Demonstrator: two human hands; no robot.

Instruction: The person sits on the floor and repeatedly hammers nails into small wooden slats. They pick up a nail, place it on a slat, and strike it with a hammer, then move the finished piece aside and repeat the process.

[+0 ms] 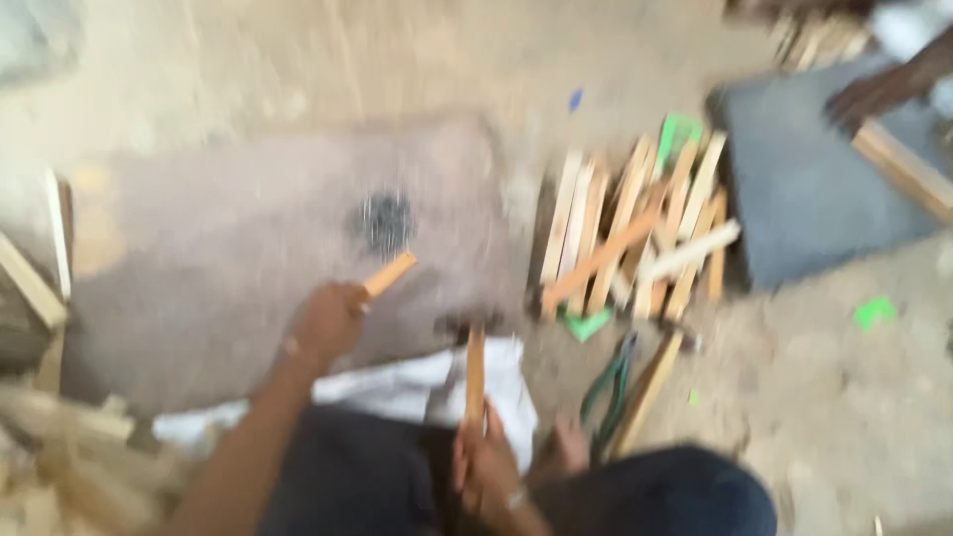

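Gripping a short pale wooden stick (389, 274) that points up-right toward the dark nail heap (383, 220), the left hand (328, 323) lies nearer it, while the right hand (486, 467) clamps an upright wooden-handled hammer (475, 372).

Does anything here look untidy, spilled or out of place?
Yes. The wood strips lie in a loose crossed pile on the ground, not stacked. Green scraps are scattered on the dirt, and green-handled pliers lie there too. The picture is blurred.
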